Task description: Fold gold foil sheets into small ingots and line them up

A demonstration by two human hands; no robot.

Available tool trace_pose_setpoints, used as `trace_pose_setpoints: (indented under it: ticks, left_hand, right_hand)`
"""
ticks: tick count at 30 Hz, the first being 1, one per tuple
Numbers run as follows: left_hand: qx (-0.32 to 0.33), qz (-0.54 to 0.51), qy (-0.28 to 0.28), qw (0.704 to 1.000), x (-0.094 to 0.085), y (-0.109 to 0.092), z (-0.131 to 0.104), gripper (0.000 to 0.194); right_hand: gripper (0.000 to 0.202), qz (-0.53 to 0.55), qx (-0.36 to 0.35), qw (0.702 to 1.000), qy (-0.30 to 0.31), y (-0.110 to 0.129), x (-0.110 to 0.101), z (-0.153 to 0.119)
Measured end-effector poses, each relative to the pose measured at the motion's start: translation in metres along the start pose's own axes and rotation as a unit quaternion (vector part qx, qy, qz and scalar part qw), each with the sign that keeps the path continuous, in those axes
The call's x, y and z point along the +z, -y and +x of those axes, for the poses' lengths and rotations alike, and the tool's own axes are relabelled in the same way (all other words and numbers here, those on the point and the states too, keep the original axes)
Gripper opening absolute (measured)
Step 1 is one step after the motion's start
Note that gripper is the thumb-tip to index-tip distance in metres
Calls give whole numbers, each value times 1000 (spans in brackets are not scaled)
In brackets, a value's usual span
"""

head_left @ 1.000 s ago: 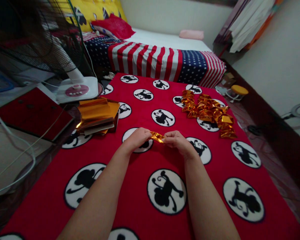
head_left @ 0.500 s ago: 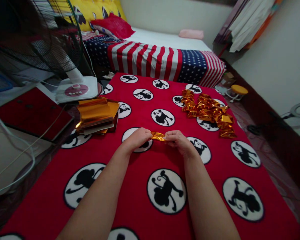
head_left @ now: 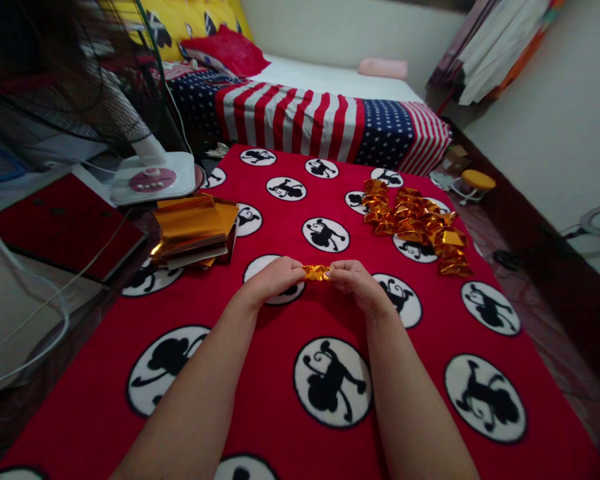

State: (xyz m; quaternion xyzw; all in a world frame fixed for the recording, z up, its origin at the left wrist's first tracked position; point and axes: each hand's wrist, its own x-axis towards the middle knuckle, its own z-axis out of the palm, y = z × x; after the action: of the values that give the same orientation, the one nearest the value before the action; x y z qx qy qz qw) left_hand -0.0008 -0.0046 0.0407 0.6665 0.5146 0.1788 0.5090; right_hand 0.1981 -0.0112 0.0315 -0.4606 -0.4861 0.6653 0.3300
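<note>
A small folded piece of shiny gold foil paper point(head_left: 317, 273) is stretched between my two hands, just above the red cloth point(head_left: 290, 327) with white circles and black monkey figures. My left hand point(head_left: 279, 277) pinches its left end, and my right hand point(head_left: 354, 278) pinches the right end. Both sets of fingertips partly hide the ends of the foil. To the left lies a stack of flat gold foil paper sheets point(head_left: 195, 227). Rows of folded gold foil pieces point(head_left: 413, 223) rest on the cloth at the far right.
A fan's white base point(head_left: 153, 177) stands left, behind the paper stack. Beside it are a dark red panel point(head_left: 60, 223) and loose white cables point(head_left: 63, 313). Beyond the cloth is a bed with a stars-and-stripes cover point(head_left: 300, 120). A yellow-topped stool point(head_left: 479, 179) is at right.
Both hands stay almost in place. The foil piece between them has turned slightly and now lies more level.
</note>
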Motion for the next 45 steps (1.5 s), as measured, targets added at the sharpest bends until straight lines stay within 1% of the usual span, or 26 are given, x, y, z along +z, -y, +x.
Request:
trace_pose_setpoints:
  ticks: [3,5,8,11,14,18,22,26,28,31,34,37,43,45]
  left_hand:
    - [-17,1,-35,999,0,0,1,24]
    - [-10,20,-59,998,0,1,1,23]
    - [22,96,-97,990,-1,1,1,24]
    - [36,164,-115,979,-2,1,1,26]
    - [43,168,-103,979,-4,2,1,27]
    - [54,106,-68,991,-6,4,1,25]
    - [53,53,-40,996,-5,3,-1,25]
    - [58,59,-20,996,-4,0,-2,25]
    - [53,58,-21,997,-4,1,-1,25]
    - [29,41,-52,997,-1,5,3,24]
    - [21,-24,-73,997,3,10,9,21]
    - [20,-80,-64,995,6,11,11,19]
    - [7,-97,-23,995,4,8,6,23]
    - [13,-96,-26,995,4,6,4,22]
  right_hand:
    - [31,-8,-7,1000,-16,-1,1,-1]
    - [30,-22,-7,999,-27,-1,1,-2]
    - [28,-53,-22,998,-29,-1,1,-2]
    - [31,-71,-40,997,-6,-2,0,-4]
    - [31,-72,-44,996,8,-2,-1,-4]
    - [31,-68,-40,997,8,-1,0,-3]
    - [29,-60,-25,998,-27,-2,4,-1]
    - [28,-38,-7,998,-57,-4,6,2]
    - [29,-35,-5,998,-56,-5,6,2]
    - [31,-29,-5,999,-41,-5,5,2]
    - [30,-5,-12,1000,-25,-5,3,2]
    - [31,16,-22,999,-25,-7,3,3]
    - [32,41,-19,997,-57,-9,5,7]
    - [32,40,-14,998,-55,-8,5,7]
